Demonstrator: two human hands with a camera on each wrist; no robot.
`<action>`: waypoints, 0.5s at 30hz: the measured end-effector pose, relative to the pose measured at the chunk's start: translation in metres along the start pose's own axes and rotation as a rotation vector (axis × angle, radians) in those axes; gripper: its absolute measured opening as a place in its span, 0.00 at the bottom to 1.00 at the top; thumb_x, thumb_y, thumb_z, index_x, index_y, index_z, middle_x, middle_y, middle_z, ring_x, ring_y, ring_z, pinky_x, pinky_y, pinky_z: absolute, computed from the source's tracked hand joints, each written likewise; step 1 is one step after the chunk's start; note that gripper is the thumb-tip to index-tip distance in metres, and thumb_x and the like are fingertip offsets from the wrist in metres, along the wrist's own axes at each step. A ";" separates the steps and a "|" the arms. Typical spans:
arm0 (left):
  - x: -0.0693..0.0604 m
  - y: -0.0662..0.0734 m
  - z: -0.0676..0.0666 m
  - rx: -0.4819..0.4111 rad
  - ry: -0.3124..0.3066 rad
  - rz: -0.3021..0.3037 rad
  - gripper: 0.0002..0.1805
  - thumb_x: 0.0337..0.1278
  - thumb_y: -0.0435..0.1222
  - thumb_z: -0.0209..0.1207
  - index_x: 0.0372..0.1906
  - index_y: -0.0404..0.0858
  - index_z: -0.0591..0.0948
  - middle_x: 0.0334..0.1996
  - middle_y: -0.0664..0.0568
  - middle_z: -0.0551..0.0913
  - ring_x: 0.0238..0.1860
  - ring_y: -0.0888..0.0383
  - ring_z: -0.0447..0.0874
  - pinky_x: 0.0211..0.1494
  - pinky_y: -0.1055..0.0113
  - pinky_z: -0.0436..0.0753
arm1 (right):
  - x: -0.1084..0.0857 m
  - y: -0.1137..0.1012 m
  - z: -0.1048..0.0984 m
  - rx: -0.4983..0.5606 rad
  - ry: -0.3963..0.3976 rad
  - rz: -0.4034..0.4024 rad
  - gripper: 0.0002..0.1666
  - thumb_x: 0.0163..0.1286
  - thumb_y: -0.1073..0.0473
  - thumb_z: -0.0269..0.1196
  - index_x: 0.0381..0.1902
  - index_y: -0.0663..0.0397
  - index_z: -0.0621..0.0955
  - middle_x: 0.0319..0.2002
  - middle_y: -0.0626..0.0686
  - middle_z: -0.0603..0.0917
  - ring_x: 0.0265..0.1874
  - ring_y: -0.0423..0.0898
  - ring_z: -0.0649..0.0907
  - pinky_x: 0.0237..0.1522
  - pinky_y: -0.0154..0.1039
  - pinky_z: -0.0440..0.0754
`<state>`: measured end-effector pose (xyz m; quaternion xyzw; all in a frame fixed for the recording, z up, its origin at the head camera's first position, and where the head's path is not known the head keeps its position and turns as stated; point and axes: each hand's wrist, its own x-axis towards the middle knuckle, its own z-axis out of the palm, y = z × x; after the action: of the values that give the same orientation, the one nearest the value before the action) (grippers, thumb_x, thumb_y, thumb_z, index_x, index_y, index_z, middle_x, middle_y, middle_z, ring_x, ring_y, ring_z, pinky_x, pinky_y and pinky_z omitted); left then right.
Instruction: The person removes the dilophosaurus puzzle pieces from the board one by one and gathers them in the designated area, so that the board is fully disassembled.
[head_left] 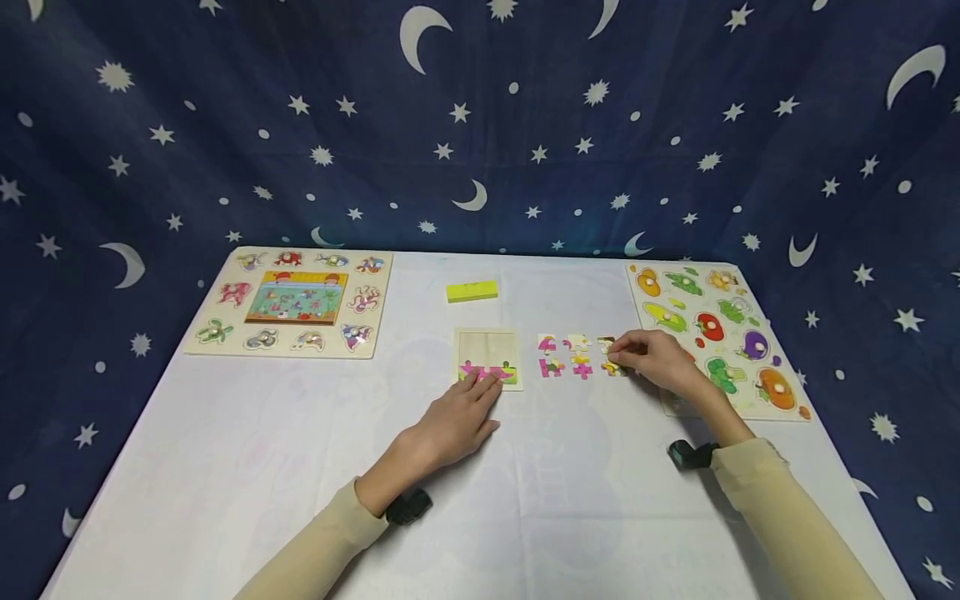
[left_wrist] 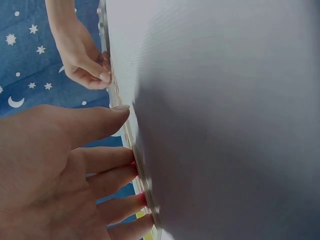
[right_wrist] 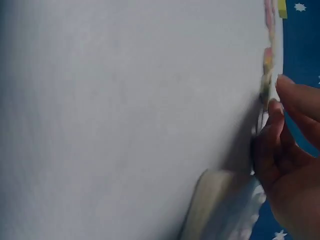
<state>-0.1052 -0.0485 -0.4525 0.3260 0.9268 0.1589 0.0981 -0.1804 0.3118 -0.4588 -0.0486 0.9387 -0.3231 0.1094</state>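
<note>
In the head view, a square wooden puzzle tray [head_left: 487, 333] lies mid-table with pink and green jigsaw pieces [head_left: 509, 377] along its near side. My left hand [head_left: 459, 419] rests on them, fingers stretched out and fingertips over the pieces. To the right of the tray, several loose jigsaw pieces [head_left: 581, 367] lie in two rows. My right hand [head_left: 660, 358] is over the right end of these rows, thumb and fingers bent towards the end pieces. In the right wrist view its fingertips [right_wrist: 276, 106] stand apart, with no piece visible between them. The hand partly covers the end pieces.
A yellow-green block [head_left: 472, 291] lies behind the tray. At the left is a sea-animal knob puzzle board [head_left: 375, 333]; at the right, a vegetable knob puzzle board [head_left: 750, 392] lies partly under the right hand and forearm. A star-patterned dark blue cloth [head_left: 480, 125] hangs behind the table.
</note>
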 end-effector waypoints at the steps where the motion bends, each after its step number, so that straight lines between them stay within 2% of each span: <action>1: 0.000 0.000 0.000 0.000 0.001 -0.002 0.31 0.74 0.41 0.58 0.74 0.29 0.69 0.75 0.38 0.69 0.78 0.35 0.61 0.78 0.47 0.67 | -0.001 -0.002 0.001 0.011 0.012 -0.007 0.09 0.72 0.57 0.68 0.44 0.55 0.87 0.35 0.54 0.85 0.30 0.47 0.77 0.28 0.34 0.77; 6: -0.003 -0.003 -0.003 -0.011 -0.008 -0.016 0.32 0.74 0.41 0.58 0.74 0.29 0.68 0.75 0.38 0.68 0.78 0.35 0.61 0.78 0.47 0.65 | 0.001 -0.029 0.018 0.095 0.070 -0.083 0.08 0.72 0.59 0.68 0.45 0.57 0.87 0.33 0.56 0.87 0.25 0.48 0.81 0.23 0.35 0.80; 15: -0.003 -0.004 -0.003 -0.057 -0.042 0.014 0.33 0.75 0.41 0.58 0.77 0.31 0.65 0.78 0.39 0.63 0.79 0.36 0.57 0.78 0.46 0.65 | 0.017 -0.074 0.060 0.273 0.046 -0.204 0.09 0.71 0.58 0.69 0.45 0.57 0.89 0.30 0.58 0.87 0.25 0.51 0.82 0.23 0.34 0.78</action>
<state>-0.1063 -0.0543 -0.4506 0.3327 0.9173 0.1791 0.1258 -0.1808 0.2146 -0.4621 -0.1211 0.8784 -0.4583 0.0601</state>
